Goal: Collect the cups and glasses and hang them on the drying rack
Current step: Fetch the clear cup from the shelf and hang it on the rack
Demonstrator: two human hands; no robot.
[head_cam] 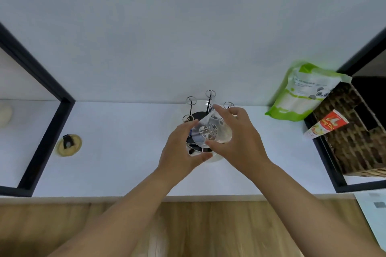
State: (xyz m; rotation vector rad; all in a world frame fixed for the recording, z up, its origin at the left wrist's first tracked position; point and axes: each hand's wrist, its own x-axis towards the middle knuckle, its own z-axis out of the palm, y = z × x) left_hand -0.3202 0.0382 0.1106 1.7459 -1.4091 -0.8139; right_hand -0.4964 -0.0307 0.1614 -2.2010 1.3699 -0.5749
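Observation:
A clear drinking glass (211,131) is tilted on its side over the metal drying rack (210,95), whose looped chrome prongs rise from a dark round base on the white counter. My right hand (236,137) grips the glass from the right, thumb under its rim. My left hand (181,148) touches the glass's left side with its fingertips, thumb curled low beside the rack base. Part of the rack is hidden behind both hands and the glass. A second clear glass seems to sit low at the rack's front, mostly hidden.
A green and white pouch (298,94) leans on the wall at the right, beside a woven basket (355,131) holding a red and white carton (325,124). A round yellow lid (69,145) lies on the counter at left. Black frames (48,123) border both sides.

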